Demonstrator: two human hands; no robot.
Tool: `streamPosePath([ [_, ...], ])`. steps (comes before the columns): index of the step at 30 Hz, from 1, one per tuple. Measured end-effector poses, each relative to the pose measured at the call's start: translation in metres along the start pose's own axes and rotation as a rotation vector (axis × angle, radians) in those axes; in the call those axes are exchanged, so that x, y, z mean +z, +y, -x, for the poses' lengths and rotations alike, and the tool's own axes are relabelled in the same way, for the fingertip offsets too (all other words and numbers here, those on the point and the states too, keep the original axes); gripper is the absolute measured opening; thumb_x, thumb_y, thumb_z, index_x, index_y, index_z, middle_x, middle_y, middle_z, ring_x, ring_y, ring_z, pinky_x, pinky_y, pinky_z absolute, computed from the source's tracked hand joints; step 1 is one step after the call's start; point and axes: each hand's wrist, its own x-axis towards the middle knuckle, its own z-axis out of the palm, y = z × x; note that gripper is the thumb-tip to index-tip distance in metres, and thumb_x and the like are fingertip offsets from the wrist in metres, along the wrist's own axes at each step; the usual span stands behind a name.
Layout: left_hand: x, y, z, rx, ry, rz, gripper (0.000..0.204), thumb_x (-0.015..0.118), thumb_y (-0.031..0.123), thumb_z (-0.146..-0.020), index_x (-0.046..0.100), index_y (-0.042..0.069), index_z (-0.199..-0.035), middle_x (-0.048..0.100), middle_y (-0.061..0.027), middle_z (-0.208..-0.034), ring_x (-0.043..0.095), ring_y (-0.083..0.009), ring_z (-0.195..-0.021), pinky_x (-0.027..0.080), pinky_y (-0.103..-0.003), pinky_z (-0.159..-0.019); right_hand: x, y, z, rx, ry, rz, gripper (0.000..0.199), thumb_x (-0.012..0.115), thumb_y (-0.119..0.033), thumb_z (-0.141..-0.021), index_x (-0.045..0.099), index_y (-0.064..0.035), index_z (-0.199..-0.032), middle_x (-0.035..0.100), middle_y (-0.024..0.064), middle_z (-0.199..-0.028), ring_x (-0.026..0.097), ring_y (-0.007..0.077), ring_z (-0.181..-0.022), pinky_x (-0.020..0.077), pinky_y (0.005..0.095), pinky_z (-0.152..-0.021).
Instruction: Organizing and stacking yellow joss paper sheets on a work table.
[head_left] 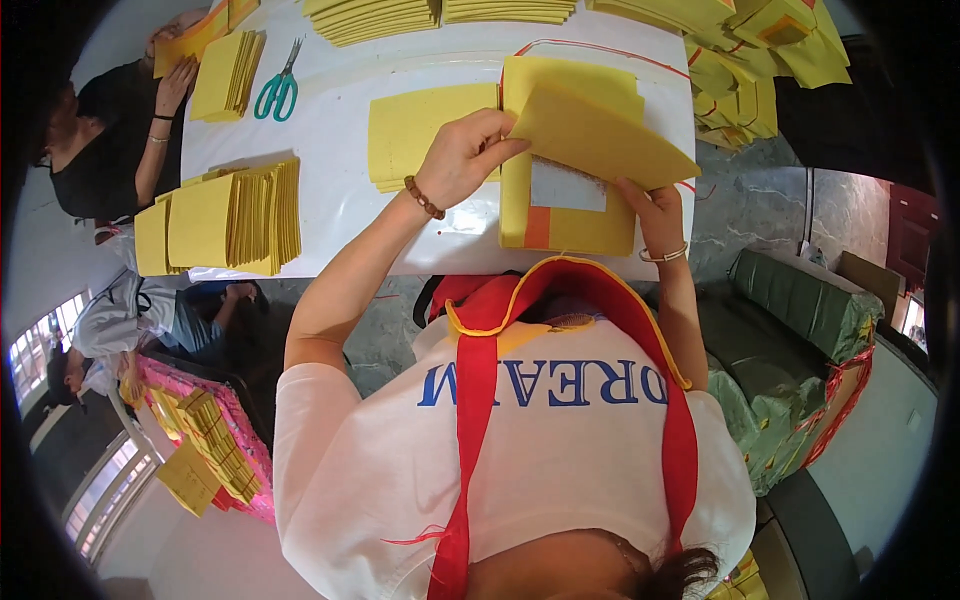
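A yellow paper sheet (600, 135), which looks folded, is tilted up over a stack of yellow paper (570, 225) near the table's right side. My left hand (465, 155) pinches the sheet's left edge between thumb and fingers. Its lower right edge is held by my right hand (655, 215), whose thumb rests on the paper; some of those fingers are hidden. Below the sheet, a whitish printed panel (568, 187) and an orange strip (538, 227) show on the stack. Another yellow paper pile (420, 125) lies flat left of it, partly behind my left hand.
Red string (610, 45) runs behind the stack. Green-handled scissors (280, 92) lie at the far left, near yellow bundles (235, 220). More bundles (370, 20) line the far edge. Across the left edge, a co-worker's hand (175, 85) holds yellow paper. A green wrapped sofa (790, 330) stands at right.
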Motion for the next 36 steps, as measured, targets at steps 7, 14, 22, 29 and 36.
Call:
streamPosePath([
  [7, 0.019, -0.007, 0.037, 0.406, 0.133, -0.363, 0.014, 0.059, 0.005, -0.077, 0.061, 0.004, -0.090, 0.058, -0.0105, -0.094, 0.053, -0.0281, -0.088, 0.044, -0.035, -0.075, -0.014, -0.018, 0.006, -0.488, -0.102, 0.337, 0.018, 0.060, -0.002, -0.072, 0.061, -0.0020, -0.090, 0.064, 0.0105, -0.093, 0.059, 0.0260, -0.089, 0.0450, 0.0328, -0.079],
  [14, 0.026, -0.012, 0.054, 0.333, 0.116, -0.304, 0.015, 0.057, 0.001, -0.077, 0.059, 0.002, -0.092, 0.058, -0.0116, -0.089, 0.054, -0.0285, -0.087, 0.045, -0.036, -0.074, -0.018, -0.010, 0.015, -0.442, -0.191, 0.459, 0.016, 0.061, -0.007, -0.075, 0.061, -0.0040, -0.090, 0.064, 0.0085, -0.094, 0.059, 0.0243, -0.089, 0.0438, 0.0331, -0.078],
  [22, 0.030, -0.020, 0.045, 0.028, 0.161, -0.244, 0.010, 0.058, 0.008, -0.082, 0.053, 0.000, -0.079, 0.052, -0.0141, -0.070, 0.051, -0.0292, -0.069, 0.044, -0.033, -0.064, 0.007, -0.014, 0.008, -0.014, 0.014, 0.083, 0.036, 0.061, -0.009, -0.081, 0.052, -0.0027, -0.115, 0.061, 0.0073, -0.094, 0.058, 0.0134, -0.085, 0.0451, 0.0246, -0.070],
  [29, 0.022, -0.026, 0.022, -0.317, 0.082, 0.225, 0.024, 0.057, 0.018, -0.087, 0.047, 0.006, -0.070, 0.041, 0.0044, -0.057, 0.045, -0.0047, -0.051, 0.037, -0.020, -0.047, 0.014, -0.013, -0.003, -0.098, 0.137, 0.124, 0.044, 0.064, -0.010, -0.079, 0.050, -0.0021, -0.120, 0.060, 0.0039, -0.091, 0.053, 0.0071, -0.075, 0.0434, 0.0202, -0.065],
  [36, 0.023, -0.015, 0.016, -0.425, 0.077, 0.331, 0.018, 0.057, 0.014, -0.086, 0.047, 0.005, -0.073, 0.042, 0.0056, -0.057, 0.039, -0.0034, -0.052, 0.039, -0.020, -0.047, 0.016, -0.001, -0.011, -0.033, 0.206, 0.177, 0.034, 0.067, -0.012, -0.077, 0.059, -0.0011, -0.108, 0.060, 0.0027, -0.084, 0.052, 0.0073, -0.073, 0.0426, 0.0206, -0.065],
])
